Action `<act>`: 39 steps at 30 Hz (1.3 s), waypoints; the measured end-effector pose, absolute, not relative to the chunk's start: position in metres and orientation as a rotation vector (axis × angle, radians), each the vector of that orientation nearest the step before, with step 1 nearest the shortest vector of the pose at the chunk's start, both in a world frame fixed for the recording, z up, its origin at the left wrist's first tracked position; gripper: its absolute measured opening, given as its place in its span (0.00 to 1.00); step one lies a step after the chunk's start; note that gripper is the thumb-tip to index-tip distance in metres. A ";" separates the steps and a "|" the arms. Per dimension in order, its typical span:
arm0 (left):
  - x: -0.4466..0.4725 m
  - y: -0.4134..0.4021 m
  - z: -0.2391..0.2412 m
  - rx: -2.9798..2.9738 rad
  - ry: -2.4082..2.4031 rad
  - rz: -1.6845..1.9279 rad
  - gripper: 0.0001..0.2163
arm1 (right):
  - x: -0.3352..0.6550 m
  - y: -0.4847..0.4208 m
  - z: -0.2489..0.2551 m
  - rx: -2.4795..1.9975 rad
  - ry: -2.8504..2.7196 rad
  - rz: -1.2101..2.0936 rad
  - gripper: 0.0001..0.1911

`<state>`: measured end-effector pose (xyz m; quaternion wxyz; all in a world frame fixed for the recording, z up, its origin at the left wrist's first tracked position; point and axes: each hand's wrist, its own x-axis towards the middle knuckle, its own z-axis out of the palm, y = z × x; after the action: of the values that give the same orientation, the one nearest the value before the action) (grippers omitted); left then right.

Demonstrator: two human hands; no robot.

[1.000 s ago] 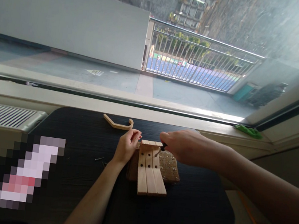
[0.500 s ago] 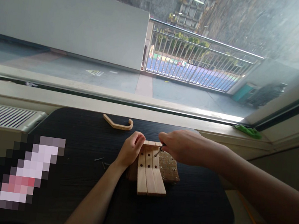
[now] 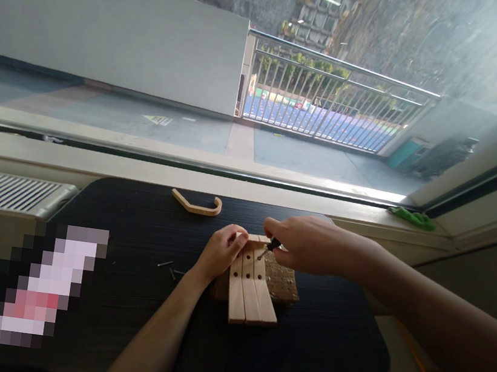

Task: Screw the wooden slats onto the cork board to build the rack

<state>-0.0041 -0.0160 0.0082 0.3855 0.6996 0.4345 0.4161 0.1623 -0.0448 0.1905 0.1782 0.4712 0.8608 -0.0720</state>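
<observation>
Three pale wooden slats (image 3: 250,290) with holes lie side by side on a brown perforated board (image 3: 282,282) in the middle of the black table (image 3: 124,292). My left hand (image 3: 220,250) is curled on the far left corner of the slats, holding them. My right hand (image 3: 303,242) grips a small dark-handled screwdriver (image 3: 269,247) whose tip points down at the right slat's far end.
A curved wooden piece (image 3: 197,204) lies near the table's far edge. A few small screws (image 3: 168,268) lie left of the slats. A blurred-out object (image 3: 41,284) sits at the left. A radiator (image 3: 5,190) and a window sill with a green item (image 3: 413,217) run behind.
My left hand has slid right and closed onto the slats' far left corner. My right hand with the screwdriver has barely shifted.
</observation>
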 end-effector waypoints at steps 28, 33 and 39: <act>-0.002 -0.018 0.011 1.760 1.144 0.996 0.14 | 0.165 -0.046 0.189 1.461 2.439 -0.286 0.05; -0.001 -0.019 0.013 1.735 1.146 0.982 0.14 | 0.164 -0.046 0.189 1.464 2.425 -0.254 0.07; 0.000 -0.018 0.010 1.723 1.156 1.002 0.14 | 0.162 -0.045 0.190 1.486 2.384 -0.232 0.09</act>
<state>0.0002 -0.0179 0.0102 0.4065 0.6833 0.4584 0.3971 0.1621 -0.0453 0.1895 0.1607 0.5202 0.8349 -0.0811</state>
